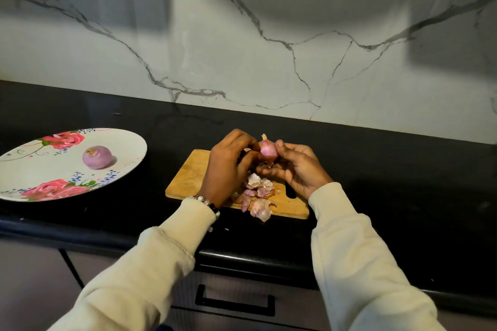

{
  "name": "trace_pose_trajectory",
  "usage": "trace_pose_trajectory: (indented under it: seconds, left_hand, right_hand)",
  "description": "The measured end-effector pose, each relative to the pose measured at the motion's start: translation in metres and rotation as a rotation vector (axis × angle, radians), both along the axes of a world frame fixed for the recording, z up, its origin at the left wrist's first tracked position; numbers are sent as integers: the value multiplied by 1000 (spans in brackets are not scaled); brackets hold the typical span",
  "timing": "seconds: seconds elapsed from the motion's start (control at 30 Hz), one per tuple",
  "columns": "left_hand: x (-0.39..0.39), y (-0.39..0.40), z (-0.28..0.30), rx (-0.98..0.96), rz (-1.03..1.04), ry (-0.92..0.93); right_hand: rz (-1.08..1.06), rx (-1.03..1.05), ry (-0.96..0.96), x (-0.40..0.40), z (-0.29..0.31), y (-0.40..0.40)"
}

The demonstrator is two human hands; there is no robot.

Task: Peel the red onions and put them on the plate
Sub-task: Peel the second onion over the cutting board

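Above the wooden cutting board (188, 177), both hands hold a small red onion (267, 149) with its dry tip pointing up. My left hand (228, 166) curls its fingers against the onion's left side. My right hand (295, 166) grips it from the right, thumb on top. A pile of pink and white onion skins (258, 196) lies on the board below the hands. One peeled onion (96, 157) sits on the white plate with red roses (126, 142) at the left.
The black countertop (376, 169) runs along a white marble wall. Its front edge lies just behind my sleeves, with a dark drawer and handle (234, 301) below. Whether a knife is in my left hand is hidden.
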State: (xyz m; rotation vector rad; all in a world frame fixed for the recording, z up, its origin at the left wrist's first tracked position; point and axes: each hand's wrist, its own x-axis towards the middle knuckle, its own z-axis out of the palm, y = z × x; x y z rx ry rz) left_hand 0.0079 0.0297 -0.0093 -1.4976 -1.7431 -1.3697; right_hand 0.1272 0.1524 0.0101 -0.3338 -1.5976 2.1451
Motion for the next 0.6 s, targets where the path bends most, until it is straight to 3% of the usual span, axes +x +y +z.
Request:
trace_pose_trajectory:
  seconds: [0.23,0.6]
  left_hand:
    - [1,1,-1,-107,19,20]
    - [1,2,-3,-222,171,134]
  right_hand:
    - [-20,3,5,-1,0,-2]
    - [-229,-209,69,1,1,8]
